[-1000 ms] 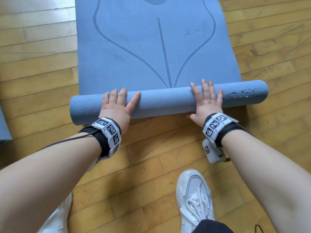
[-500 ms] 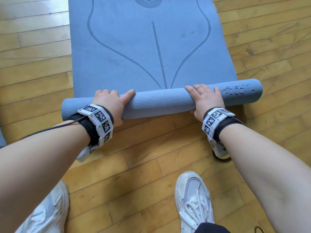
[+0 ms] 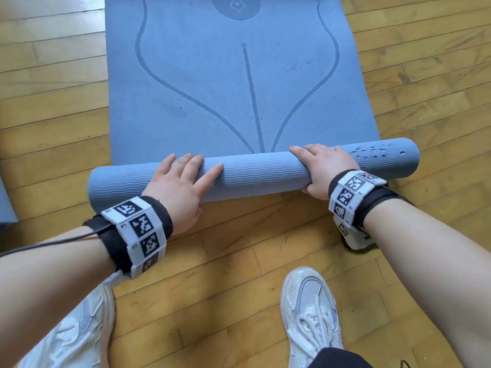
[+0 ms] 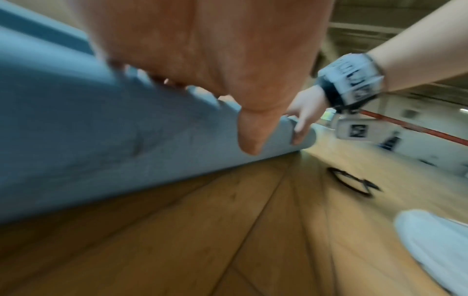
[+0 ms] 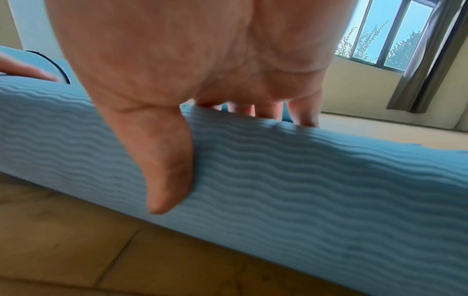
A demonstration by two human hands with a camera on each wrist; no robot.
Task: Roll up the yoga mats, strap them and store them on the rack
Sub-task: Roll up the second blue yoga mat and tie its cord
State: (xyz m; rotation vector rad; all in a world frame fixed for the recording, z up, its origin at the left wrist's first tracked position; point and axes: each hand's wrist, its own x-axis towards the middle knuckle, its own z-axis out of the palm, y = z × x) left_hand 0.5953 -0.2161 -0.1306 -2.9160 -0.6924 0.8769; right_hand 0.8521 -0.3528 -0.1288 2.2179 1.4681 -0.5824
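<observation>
A blue yoga mat (image 3: 212,88) lies flat on the wooden floor, and its near end is wound into a roll (image 3: 260,171) lying crosswise in front of me. My left hand (image 3: 183,179) presses on the left part of the roll, fingers stretched over its top and thumb spread toward the middle. My right hand (image 3: 326,166) grips the right part, fingers curled over the far side. In the right wrist view its thumb (image 5: 167,170) presses the ribbed near face of the roll (image 5: 303,180). The left wrist view is blurred and shows the roll (image 4: 101,130) under my palm.
Another blue mat's edge (image 3: 5,203) shows at the far left. My white shoes (image 3: 310,314) (image 3: 71,333) stand on the floor just behind the roll. A black strap loop (image 4: 352,183) lies on the floor to my right. A window with a grey curtain (image 5: 418,60) is beyond.
The roll has turned a little further up the mat. My left fingers, curled over it half a second ago, now lie stretched out; the right hand stays curled over the top.
</observation>
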